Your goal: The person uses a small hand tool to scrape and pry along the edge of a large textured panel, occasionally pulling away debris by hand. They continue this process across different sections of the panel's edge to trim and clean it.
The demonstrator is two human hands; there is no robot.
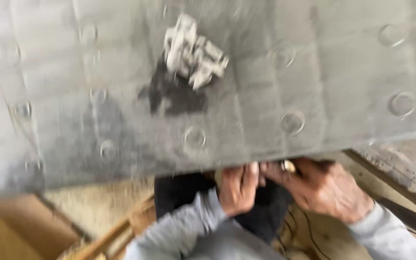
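A big grey panel (121,120), dimpled with round button marks, fills the picture from 9 o'clock through 12 to 3 o'clock. The whole view is blurred. On the panel near 12 o'clock lies a crumpled whitish rag (193,50), with a dark stain (174,94) just below it.

Both hands meet under the panel's near edge, just right of centre toward 6 o'clock. The left hand (237,190) has its fingers (250,174) curled up against that edge. The right hand (326,190) lies just beside it at 4 o'clock, its fingers closed around something small and pale yellow (289,166) that touches the edge; what that is cannot be told. Both arms wear grey sleeves (179,231). Sawdust-strewn floor (92,207) shows at 7 o'clock.
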